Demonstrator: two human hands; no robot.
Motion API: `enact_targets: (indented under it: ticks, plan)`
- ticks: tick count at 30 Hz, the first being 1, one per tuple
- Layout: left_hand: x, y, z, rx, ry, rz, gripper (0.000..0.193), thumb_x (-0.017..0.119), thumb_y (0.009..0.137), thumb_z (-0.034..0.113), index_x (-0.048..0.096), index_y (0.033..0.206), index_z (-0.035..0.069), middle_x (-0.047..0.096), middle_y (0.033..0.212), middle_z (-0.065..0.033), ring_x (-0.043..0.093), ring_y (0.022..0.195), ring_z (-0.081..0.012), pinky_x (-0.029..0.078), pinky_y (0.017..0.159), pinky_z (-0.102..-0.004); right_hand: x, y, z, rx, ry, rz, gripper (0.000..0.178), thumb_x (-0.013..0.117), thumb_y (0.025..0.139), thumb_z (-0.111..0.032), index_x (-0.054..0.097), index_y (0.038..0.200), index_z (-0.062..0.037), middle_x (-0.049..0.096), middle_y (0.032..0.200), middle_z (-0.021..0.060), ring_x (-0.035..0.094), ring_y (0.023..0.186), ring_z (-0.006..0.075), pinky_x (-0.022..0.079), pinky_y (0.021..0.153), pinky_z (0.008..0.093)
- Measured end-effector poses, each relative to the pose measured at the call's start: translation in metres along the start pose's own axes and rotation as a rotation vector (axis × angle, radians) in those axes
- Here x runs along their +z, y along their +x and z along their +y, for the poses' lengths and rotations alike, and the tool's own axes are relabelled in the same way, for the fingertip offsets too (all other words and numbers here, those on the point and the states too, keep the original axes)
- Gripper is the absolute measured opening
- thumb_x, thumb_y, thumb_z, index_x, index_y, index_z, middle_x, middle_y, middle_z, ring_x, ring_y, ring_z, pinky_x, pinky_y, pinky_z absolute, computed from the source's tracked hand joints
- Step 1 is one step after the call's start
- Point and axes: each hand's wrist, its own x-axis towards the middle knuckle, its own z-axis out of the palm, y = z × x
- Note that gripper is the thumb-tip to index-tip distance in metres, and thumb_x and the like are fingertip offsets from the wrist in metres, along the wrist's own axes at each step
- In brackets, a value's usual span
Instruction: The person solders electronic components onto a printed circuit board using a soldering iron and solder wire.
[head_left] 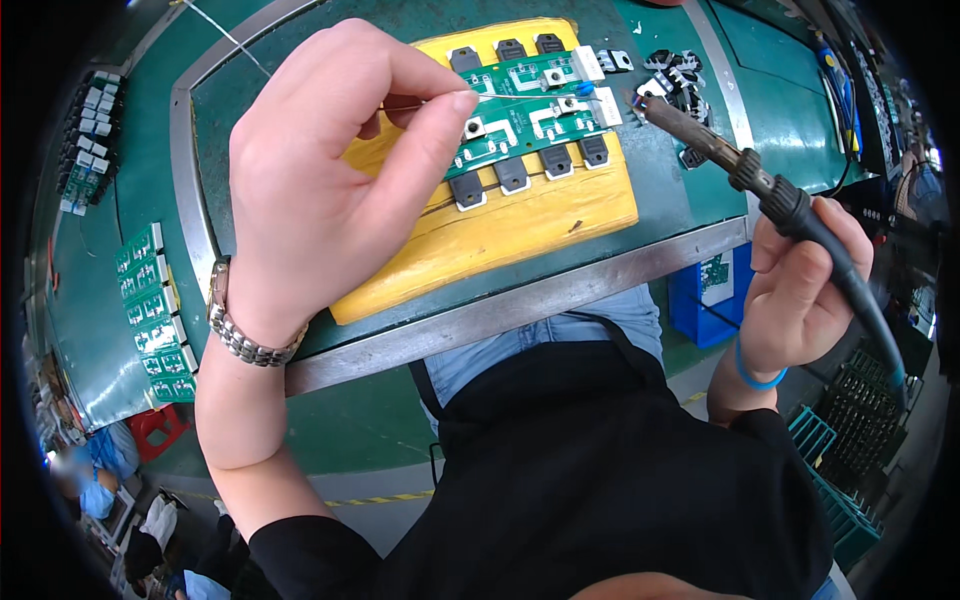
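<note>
My left hand [325,165] is above the left part of a green circuit board [515,125], thumb and forefinger pinched on a thin solder wire [530,97]. The wire stretches right across the board to a small blue component [585,90] near two white connectors [606,106]. Beneath the board lies a yellow wooden block [520,235]; black transistors [512,176] stick out along the board's near and far sides. To the right, my right hand [805,290] is closed round the handle of a soldering iron [775,195]. Its tip points up-left, a little apart from the connectors.
A pile of black and metallic parts [675,85] lies right of the block. Several green boards [158,320] line the left side, with white-topped parts [90,130] farther off. A metal strip [540,280] edges the bench. Below it on the right is a blue bin [685,305].
</note>
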Motion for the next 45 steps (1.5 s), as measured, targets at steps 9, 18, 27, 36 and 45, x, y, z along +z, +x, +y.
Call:
enact_targets:
  ticks: [9, 18, 27, 36, 45]
  plan:
    - [0.004, 0.001, -0.014, -0.055, -0.114, 0.129, 0.02, 0.048, 0.091, -0.003, 0.065, 0.1, 0.002, 0.061, 0.086, -0.0046, 0.058, 0.082, -0.0109, 0.043, 0.07, -0.021, 0.017, 0.008, 0.005, -0.061, -0.085, 0.017, 0.027, 0.055, 0.092, -0.009, 0.044, 0.114, 0.0029, 0.054, 0.084, 0.0131, 0.05, 0.066, 0.0124, 0.038, 0.06, 0.0234]
    - [0.0, 0.012, -0.018, 0.073, 0.19, -0.016, 0.027, 0.048, 0.089, 0.006, 0.064, 0.111, 0.006, 0.061, 0.103, -0.0073, 0.053, 0.092, -0.0192, 0.039, 0.085, -0.0288, 0.011, 0.01, 0.014, -0.095, 0.102, -0.005, 0.031, 0.058, 0.092, -0.015, 0.047, 0.111, 0.0063, 0.053, 0.082, 0.009, 0.045, 0.069, 0.0078, 0.035, 0.06, 0.0196]
    - [0.013, 0.034, -0.024, 0.117, 0.063, -0.276, 0.038, 0.042, 0.096, 0.029, 0.056, 0.126, 0.011, 0.056, 0.127, -0.005, 0.042, 0.1, -0.0228, 0.033, 0.094, -0.0333, 0.018, 0.011, 0.023, -0.164, 0.039, 0.12, 0.028, 0.056, 0.092, -0.013, 0.045, 0.111, 0.0047, 0.052, 0.084, 0.0092, 0.044, 0.069, 0.0087, 0.035, 0.063, 0.0198]
    - [0.016, 0.03, -0.024, 0.086, 0.107, -0.325, 0.038, 0.04, 0.094, 0.023, 0.056, 0.125, 0.009, 0.056, 0.127, -0.0053, 0.041, 0.103, -0.0238, 0.027, 0.097, -0.0353, 0.005, 0.007, 0.029, -0.172, -0.042, 0.014, 0.027, 0.052, 0.095, -0.012, 0.044, 0.115, 0.0045, 0.049, 0.095, 0.0125, 0.045, 0.07, 0.0126, 0.04, 0.06, 0.0244]
    - [0.01, 0.033, -0.018, 0.117, 0.19, -0.253, 0.034, 0.046, 0.092, 0.018, 0.058, 0.123, 0.012, 0.059, 0.122, -0.0038, 0.044, 0.098, -0.0211, 0.033, 0.092, -0.0322, 0.01, 0.007, 0.023, -0.161, -0.042, 0.074, 0.029, 0.062, 0.088, -0.012, 0.046, 0.109, 0.0024, 0.052, 0.084, 0.0088, 0.047, 0.072, 0.0123, 0.039, 0.067, 0.0241]
